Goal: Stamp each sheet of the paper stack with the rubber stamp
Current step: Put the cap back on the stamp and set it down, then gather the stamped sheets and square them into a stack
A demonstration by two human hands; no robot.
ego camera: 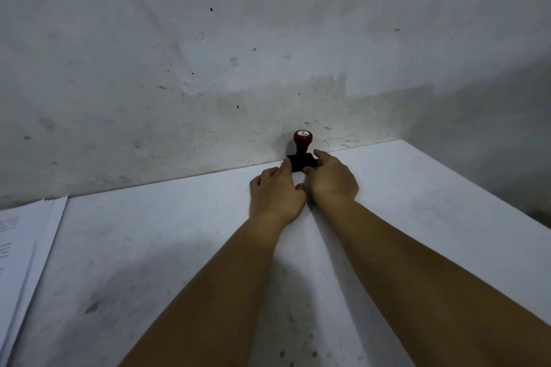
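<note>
A rubber stamp (302,143) with a red knob handle and a black block base stands upright on the white table (143,253), right against the wall. My right hand (332,180) grips the right side of the black base, index finger behind it and thumb at its front. My left hand (275,196) lies flat on the table beside it, with straight fingers touching the base's left corner. The paper stack (24,250), white sheets with faint printed lines, lies at the far left edge, well apart from both hands.
A stained grey-white wall (268,53) rises straight behind the table. The table's right edge (477,184) runs diagonally down to the right, with dark floor beyond it. Small dark smudges mark the tabletop near me.
</note>
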